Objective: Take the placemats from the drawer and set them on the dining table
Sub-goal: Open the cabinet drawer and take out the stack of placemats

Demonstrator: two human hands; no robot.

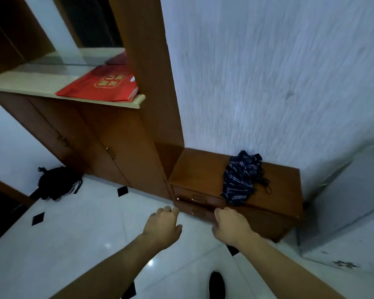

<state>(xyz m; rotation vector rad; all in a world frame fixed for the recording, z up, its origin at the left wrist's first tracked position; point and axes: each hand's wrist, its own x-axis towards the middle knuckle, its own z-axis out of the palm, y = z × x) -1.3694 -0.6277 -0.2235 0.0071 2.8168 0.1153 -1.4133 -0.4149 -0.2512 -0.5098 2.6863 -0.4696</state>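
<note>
A low wooden chest [274, 203] stands against the wall, with two drawers in its front. The upper drawer [209, 198] has a brass handle and its left corner sticks out slightly. The lower drawer [201, 213] sits in shadow beneath it. No placemats are visible. My left hand [162, 228] reaches out over the floor just left of the drawers, fingers loosely curled, thumb apart, holding nothing. My right hand [231, 225] reaches toward the lower drawer's front, fingers bent, with nothing visible in it. No dining table is in view.
A folded navy striped umbrella [240, 180] lies on the chest top. A tall wooden cabinet [121, 143] with a red bag [102, 85] on its shelf stands to the left. A black bag [56, 183] lies on the white tiled floor [73, 244]. A white appliance [354, 190] stands at right.
</note>
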